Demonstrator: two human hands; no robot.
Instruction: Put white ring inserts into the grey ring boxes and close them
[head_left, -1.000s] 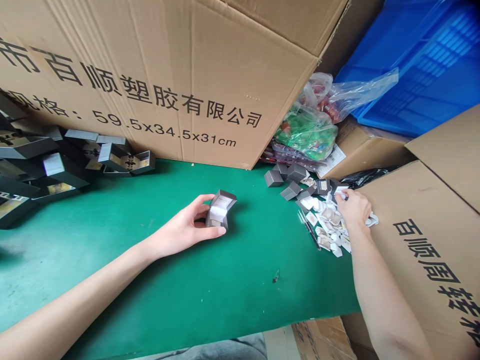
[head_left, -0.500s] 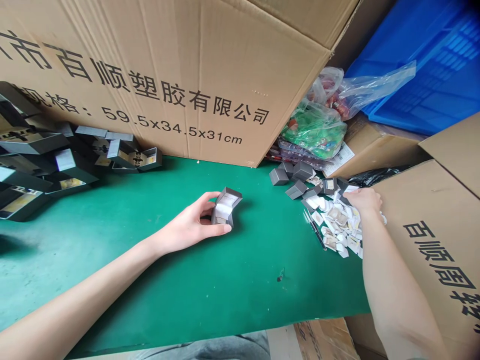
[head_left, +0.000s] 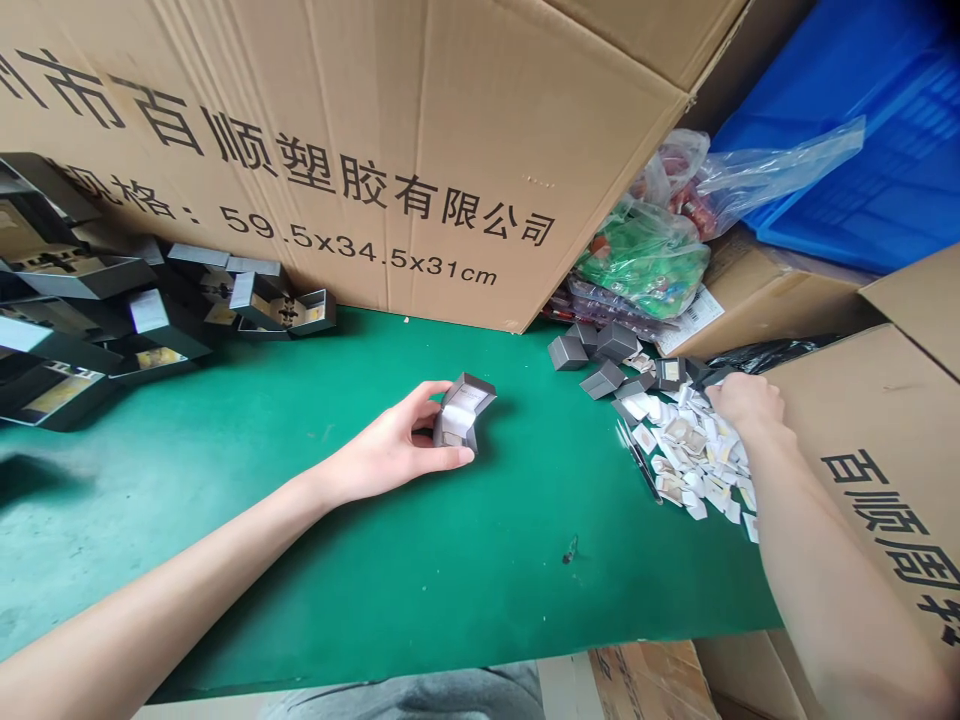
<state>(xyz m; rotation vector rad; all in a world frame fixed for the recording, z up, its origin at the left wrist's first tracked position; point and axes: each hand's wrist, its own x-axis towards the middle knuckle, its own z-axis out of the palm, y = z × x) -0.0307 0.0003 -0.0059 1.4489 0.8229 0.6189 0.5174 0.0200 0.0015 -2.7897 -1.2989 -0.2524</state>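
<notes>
Open jewellery boxes lie heaped at the far left against a cardboard carton; the left hand curls narrowly around a small open grey ring box, which sits on the green mat; further right, tweezers lie beside a pile of white card inserts, with closed grey boxes just behind; the right hand rests on the pile's far edge, fingers bent down, whether pinching an insert I cannot tell.
</notes>
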